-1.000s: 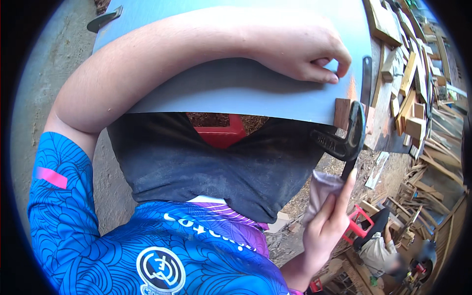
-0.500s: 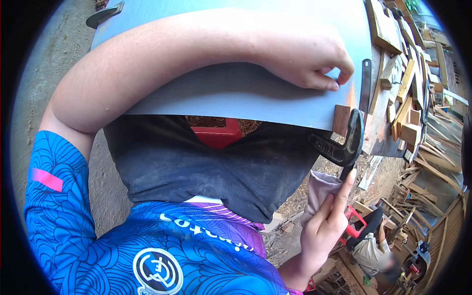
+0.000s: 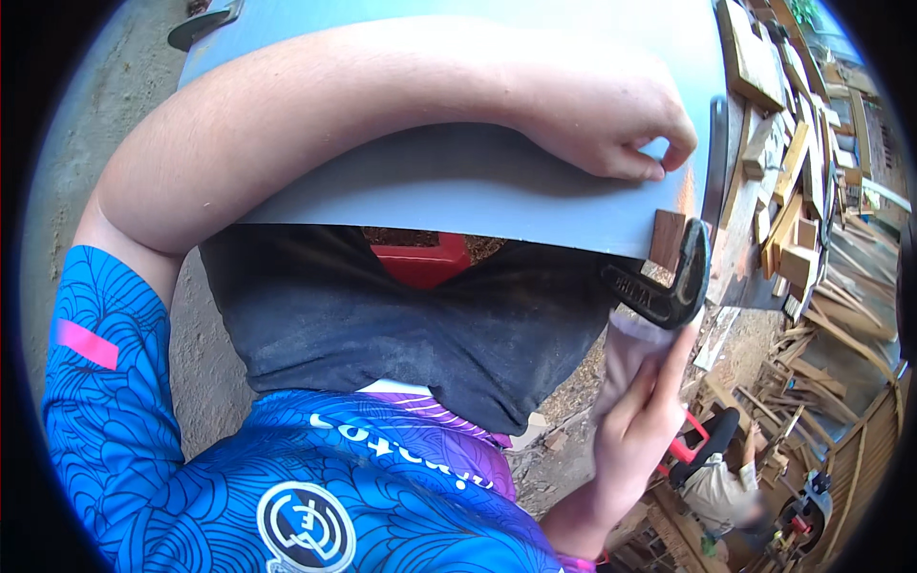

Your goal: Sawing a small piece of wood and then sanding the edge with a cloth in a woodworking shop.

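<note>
Gripping the black clamp (image 3: 669, 291) from below, the right hand (image 3: 635, 425) works at the panel's edge; the left hand (image 3: 597, 115) pinches down the grey panel (image 3: 458, 181), apparently already clamped with a wood block (image 3: 666, 239), tightening seemingly unfinished.

Head camera, looking steeply down (fisheye), close over torso, single view

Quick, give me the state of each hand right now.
Left hand: fingers curled, pressing on the grey panel near its edge.
Right hand: holding a pale cloth under the black clamp.
</note>
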A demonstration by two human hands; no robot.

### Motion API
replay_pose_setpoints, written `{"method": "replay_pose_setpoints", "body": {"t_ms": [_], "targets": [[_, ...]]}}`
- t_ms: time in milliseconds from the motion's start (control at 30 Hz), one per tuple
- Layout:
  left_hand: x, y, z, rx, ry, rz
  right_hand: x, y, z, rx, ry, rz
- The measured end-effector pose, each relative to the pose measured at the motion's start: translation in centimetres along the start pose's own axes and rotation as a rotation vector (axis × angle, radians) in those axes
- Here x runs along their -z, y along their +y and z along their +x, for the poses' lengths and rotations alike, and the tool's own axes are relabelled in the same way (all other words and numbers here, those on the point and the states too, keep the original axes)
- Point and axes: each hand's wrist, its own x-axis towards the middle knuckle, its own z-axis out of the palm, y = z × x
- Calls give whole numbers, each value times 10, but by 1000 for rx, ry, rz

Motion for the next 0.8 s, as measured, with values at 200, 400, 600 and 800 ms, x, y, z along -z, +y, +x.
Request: {"method": "replay_pose_setpoints", "body": {"t_ms": [200, 400, 600, 800], "targets": [[9, -11, -7, 6, -166, -156, -15, -4, 65, 270, 58, 72], [-8, -8, -3, -32, 28, 4, 5, 13, -20, 53, -33, 46], [12, -7, -3, 33, -205, -129, -13, 2, 63, 237, 59, 67], [12, -5, -6, 41, -217, -52, -15, 16, -15, 89, 22, 151]]}}
